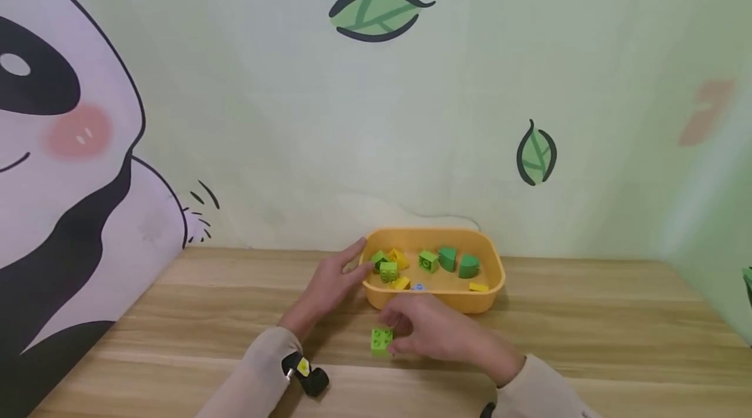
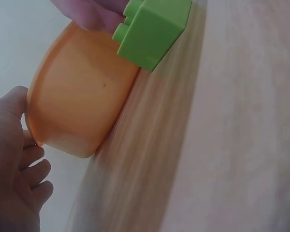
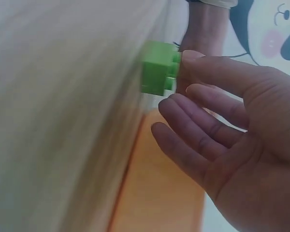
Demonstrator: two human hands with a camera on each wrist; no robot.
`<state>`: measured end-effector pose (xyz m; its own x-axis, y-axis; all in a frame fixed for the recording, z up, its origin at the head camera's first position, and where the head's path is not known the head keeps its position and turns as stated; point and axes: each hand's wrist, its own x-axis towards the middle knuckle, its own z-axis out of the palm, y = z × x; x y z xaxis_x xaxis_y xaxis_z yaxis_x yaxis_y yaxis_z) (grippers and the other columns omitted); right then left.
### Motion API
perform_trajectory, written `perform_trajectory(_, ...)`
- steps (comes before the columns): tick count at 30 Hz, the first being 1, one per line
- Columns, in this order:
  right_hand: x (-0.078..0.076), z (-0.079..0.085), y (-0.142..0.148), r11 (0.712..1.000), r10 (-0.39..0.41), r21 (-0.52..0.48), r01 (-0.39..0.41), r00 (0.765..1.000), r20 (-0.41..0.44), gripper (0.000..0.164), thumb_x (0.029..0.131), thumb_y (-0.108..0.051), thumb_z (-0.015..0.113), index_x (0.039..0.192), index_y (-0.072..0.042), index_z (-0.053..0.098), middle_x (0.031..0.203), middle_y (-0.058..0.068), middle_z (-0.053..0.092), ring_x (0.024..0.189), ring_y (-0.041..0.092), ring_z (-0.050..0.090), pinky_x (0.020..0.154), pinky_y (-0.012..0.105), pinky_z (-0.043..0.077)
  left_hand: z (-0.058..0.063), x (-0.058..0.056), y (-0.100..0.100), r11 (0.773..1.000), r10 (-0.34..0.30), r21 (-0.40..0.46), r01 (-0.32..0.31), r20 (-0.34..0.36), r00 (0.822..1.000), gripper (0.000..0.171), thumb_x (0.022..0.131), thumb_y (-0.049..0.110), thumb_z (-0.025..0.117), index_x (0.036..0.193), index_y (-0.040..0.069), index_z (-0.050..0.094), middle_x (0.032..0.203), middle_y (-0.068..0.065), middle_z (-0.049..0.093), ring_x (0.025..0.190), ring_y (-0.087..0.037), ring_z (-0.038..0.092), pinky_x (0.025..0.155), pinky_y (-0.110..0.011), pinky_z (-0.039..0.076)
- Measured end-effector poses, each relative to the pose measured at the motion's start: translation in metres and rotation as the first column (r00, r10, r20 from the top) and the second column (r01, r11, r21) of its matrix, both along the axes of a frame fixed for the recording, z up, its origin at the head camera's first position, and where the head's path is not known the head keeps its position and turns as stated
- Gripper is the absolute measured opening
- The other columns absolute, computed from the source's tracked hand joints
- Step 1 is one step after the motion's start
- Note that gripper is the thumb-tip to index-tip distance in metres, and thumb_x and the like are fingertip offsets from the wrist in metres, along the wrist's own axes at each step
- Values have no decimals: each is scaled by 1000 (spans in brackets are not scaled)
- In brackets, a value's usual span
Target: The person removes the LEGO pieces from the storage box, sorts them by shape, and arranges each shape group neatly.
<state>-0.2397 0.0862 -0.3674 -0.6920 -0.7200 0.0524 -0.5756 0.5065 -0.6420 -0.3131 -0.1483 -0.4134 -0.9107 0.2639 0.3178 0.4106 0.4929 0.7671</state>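
Observation:
An orange plastic bin (image 1: 478,302) stands near the wall. Its left end is held by my left hand (image 1: 329,282), with the thumb over the rim and other fingers outside. In front of the bin, a green toy brick (image 1: 382,341) rests on the table, studs up. My right hand (image 1: 435,333) is beside the brick, its thumb and fingertips close to the studs. The right wrist view shows these fingers (image 3: 198,113) loosely bent and spread, not closed round the brick (image 3: 157,70). Whether the thumb touches it, I cannot tell.
Inside the bin are several pieces: light green bricks (image 1: 388,272), dark green rounded pieces (image 1: 469,266), yellow pieces (image 1: 478,287) and a small blue one (image 1: 418,287). The wooden table (image 1: 587,313) meets a wall (image 1: 264,111) printed with a panda and leaves.

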Motion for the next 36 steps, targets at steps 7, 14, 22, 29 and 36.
perform_trajectory(7, 5, 14, 4, 997, -47, -59, 47, 999, -15, 30, 94, -15, 84, 121, -10, 73, 117, 2, 74, 108, 21, 69, 95, 42, 61, -4, 1, 2, 1000, 4, -2, -4, -20, 1000, 62, 106, 29, 67, 158, 2, 46, 162, -12, 44, 149, -34, 42, 125, -50, 31)
perform_trajectory(14, -3, 22, 12, 984, -125, -147, 103, 982, -144, 26, 97, -15, 81, 120, -8, 73, 116, 2, 74, 105, 18, 70, 93, 39, 62, -7, 0, 3, 1000, -2, 8, 2, -23, 1000, 60, 107, 25, 67, 158, 2, 46, 163, -13, 43, 150, -35, 42, 124, -51, 31)
perform_trajectory(22, -22, 27, 15, 973, -181, -180, 143, 960, -216, 24, 99, -14, 78, 122, -9, 73, 121, 4, 75, 110, 24, 71, 95, 44, 61, -6, 1, 4, 1000, -5, 13, 5, -27, 1000, 61, 107, 27, 65, 159, 2, 45, 163, -12, 43, 150, -36, 41, 125, -52, 30)
perform_trajectory(29, -40, 29, 11, 965, -226, -192, 180, 941, -251, 31, 98, -10, 79, 127, -6, 71, 125, 8, 72, 115, 28, 69, 99, 48, 60, -7, 1, 2, 1000, 0, 4, 0, -27, 1000, 62, 107, 28, 65, 159, 3, 45, 163, -12, 42, 149, -36, 42, 124, -53, 31)
perform_trajectory(36, -55, 26, 7, 967, -226, -171, 186, 940, -256, 31, 99, -9, 77, 128, -4, 70, 127, 13, 71, 118, 32, 68, 100, 48, 59, -5, 0, 0, 1000, 9, 8, -9, -28, 1000, 61, 107, 29, 65, 159, 3, 46, 163, -11, 43, 150, -36, 42, 124, -53, 31)
